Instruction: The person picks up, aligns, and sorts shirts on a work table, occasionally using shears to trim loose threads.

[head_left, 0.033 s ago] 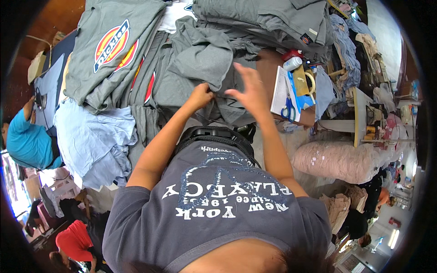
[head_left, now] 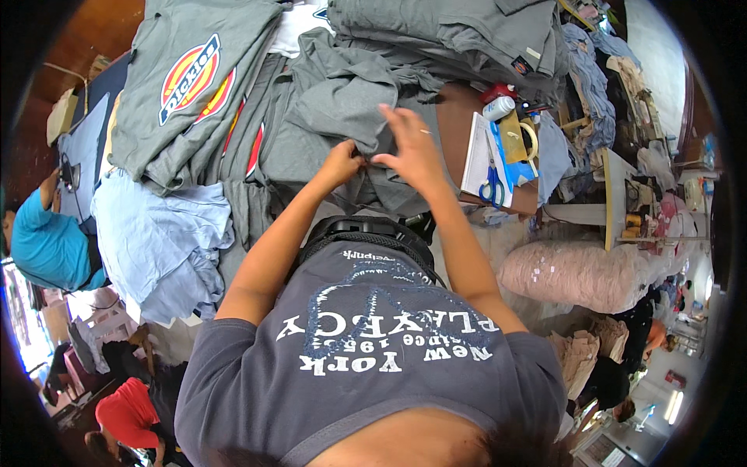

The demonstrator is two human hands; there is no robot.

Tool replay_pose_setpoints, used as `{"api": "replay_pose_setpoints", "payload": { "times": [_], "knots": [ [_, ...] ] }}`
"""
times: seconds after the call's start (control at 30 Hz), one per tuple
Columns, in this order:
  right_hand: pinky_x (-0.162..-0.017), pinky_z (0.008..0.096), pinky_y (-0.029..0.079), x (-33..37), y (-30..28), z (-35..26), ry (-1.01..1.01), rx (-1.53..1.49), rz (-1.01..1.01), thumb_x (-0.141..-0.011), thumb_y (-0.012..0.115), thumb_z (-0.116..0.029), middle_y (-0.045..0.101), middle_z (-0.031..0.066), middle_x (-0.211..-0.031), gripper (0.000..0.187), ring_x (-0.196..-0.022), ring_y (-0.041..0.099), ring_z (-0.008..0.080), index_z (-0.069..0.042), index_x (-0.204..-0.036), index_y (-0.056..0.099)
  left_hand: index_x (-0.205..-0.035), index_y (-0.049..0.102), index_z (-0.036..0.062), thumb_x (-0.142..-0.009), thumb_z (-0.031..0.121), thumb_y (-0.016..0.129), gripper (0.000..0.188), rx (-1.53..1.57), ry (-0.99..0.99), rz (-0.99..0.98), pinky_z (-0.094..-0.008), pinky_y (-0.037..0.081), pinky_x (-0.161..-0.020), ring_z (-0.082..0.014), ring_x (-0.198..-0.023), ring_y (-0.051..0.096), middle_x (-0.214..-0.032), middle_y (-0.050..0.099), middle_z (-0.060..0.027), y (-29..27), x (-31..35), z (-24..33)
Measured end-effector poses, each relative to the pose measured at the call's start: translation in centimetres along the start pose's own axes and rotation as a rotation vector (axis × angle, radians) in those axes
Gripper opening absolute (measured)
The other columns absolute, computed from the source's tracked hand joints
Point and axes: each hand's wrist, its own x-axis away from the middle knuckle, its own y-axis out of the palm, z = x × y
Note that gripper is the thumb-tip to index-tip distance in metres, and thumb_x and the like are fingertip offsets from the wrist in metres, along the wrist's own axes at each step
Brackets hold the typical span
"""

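Observation:
A rumpled grey T-shirt lies in front of me on the work table, its cloth bunched and folded over. My left hand pinches the shirt's near part, fingers closed on the fabric. Just to its right is my right hand, fingers spread and thumb pointing at the left hand. It hovers over or lightly touches the shirt; I cannot tell which. Left of these, grey shirts with a bright oval print are layered, with a pale blue garment nearer me.
Blue-handled scissors lie on a white pad at the brown table's right, beside a tape roll and a white bottle. Folded grey garments are stacked behind. A wrapped pink bundle lies lower right. A co-worker in blue works at far left.
My right hand has shifted a little left, closer to my left hand, with its fingers still spread. My left hand keeps its pinch on the shirt.

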Motion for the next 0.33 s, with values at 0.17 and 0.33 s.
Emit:
{"api": "replay_pose_setpoints", "payload": {
  "times": [0.17,0.33],
  "knots": [
    [-0.069,0.0345,0.046,-2.4,3.0,2.0,-0.099,-0.174,-0.031,-0.066,0.056,-0.001,0.058,0.0101,-0.079,0.034,-0.073,0.057,0.0250,-0.008,-0.100,0.056,-0.093,0.054,0.0001,-0.072,-0.005,0.048,0.022,0.361,0.374,0.113,-0.0243,0.040,-0.066,-0.0118,-0.075,0.050,-0.083,0.056,-0.0045,0.2,-0.1,0.9],
    [-0.079,0.0324,0.046,-2.0,-5.8,0.0,0.178,-1.075,-0.135,-0.072,0.053,0.002,0.062,0.0113,-0.087,0.031,-0.085,0.059,0.0228,-0.009,-0.100,0.059,-0.100,0.053,0.0036,-0.074,-0.004,0.046,0.027,0.920,0.408,-0.105,-0.0247,0.041,-0.076,-0.0111,-0.085,0.052,-0.092,0.056,-0.0044,-0.8,0.4,4.4]
  ]
}}
